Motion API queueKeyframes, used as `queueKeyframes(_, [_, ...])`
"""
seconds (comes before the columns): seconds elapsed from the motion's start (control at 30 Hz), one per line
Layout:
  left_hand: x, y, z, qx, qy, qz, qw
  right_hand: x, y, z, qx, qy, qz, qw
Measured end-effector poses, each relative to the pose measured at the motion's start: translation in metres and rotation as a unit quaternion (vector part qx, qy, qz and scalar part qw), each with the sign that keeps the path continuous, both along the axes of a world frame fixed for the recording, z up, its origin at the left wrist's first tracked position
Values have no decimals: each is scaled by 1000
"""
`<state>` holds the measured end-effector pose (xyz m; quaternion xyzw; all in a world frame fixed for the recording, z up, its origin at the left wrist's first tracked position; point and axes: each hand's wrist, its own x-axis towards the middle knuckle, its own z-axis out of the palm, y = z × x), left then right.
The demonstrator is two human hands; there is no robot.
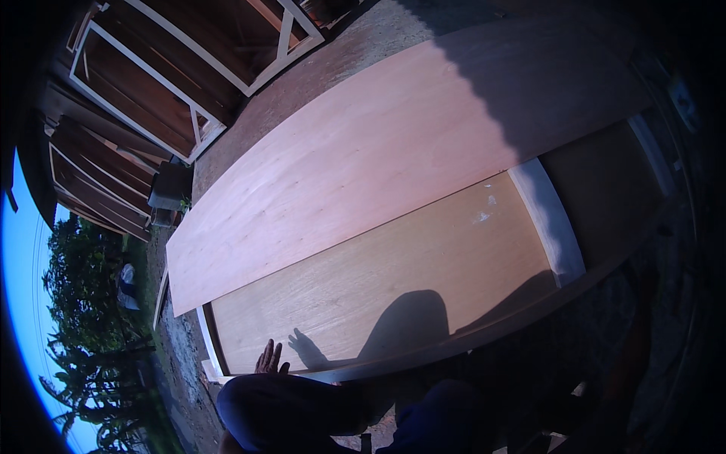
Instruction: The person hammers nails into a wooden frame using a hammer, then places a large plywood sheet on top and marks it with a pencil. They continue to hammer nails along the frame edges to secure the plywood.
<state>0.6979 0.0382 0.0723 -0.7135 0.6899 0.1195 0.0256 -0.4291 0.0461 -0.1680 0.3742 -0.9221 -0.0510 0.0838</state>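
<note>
Left hand (pixel 270 357): here it is, lower left of the frame, just past the dark-clad knee (pixel 265 397), at the near edge of the framed panel; grip: fingers apart, nothing seen in it; contact with the edge, cannot tell;
Right hand: out of view;
Plywood sheet (pixel 340 174): pinkish, sweeping across the centre to the upper right, overlapping the framed panel (pixel 378 272);
Crossbar (pixel 548 219): pale, right of centre;
Wooden frames (pixel 156 73): upper left
</note>
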Motion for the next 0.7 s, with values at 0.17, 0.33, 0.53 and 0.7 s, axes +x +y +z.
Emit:
queueKeyframes(0.17, [-1,-66,2,-28,10,-10,1000,26,23,42,54,64,-94,992])
queueKeyframes(0.33, [46,-113,63,-65,-83,-48,993,196,-116,63,0,-7,-185,983])
queueKeyframes(0.53, [12,-274,-1,-156,31,-54,986,283,-215,124,-364,-131,191,902])
queueKeyframes(0.7, [-46,-359,-18,-100,57,-105,988,437,-303,157,-321,-215,325,864])
